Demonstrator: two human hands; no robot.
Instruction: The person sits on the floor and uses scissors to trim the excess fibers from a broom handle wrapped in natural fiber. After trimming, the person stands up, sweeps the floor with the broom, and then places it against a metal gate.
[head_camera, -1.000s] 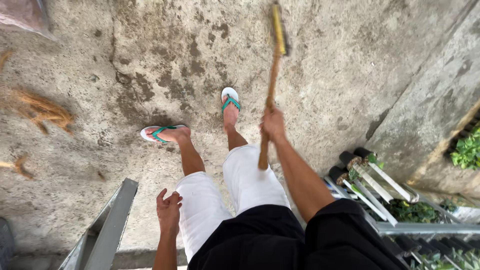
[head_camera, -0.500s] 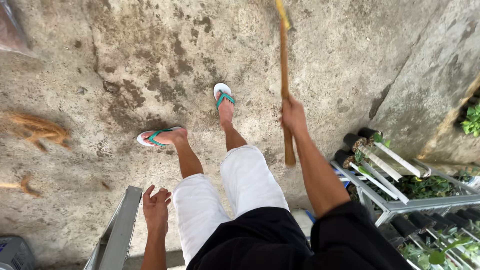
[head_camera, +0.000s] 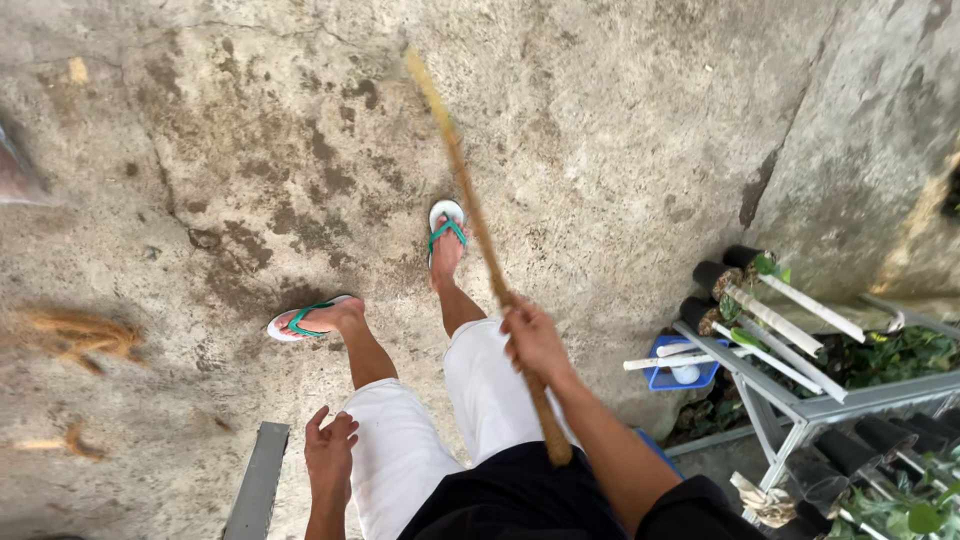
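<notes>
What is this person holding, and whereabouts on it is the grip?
The right hand grips a long wooden stick near its lower end, a short length jutting below the fist. The left hand holds nothing.

My right hand (head_camera: 533, 338) has swung the wooden stick (head_camera: 480, 240) over — a second ago it ran nearly straight up and down in front of me, and now it leans, far end tipped off to the left and blurred, near end down by my right thigh. My left hand (head_camera: 330, 452) has slid off the grey metal rail (head_camera: 258, 482) and hangs loose beside my left leg, fingers apart. My feet have shifted too — the right sandal (head_camera: 446, 226) sits further ahead, the left sandal (head_camera: 300, 320) turned out to the side. The dry brown leaves (head_camera: 75, 338) have drifted lower on the left, and more of the plant rack (head_camera: 790, 390) shows at right.
</notes>
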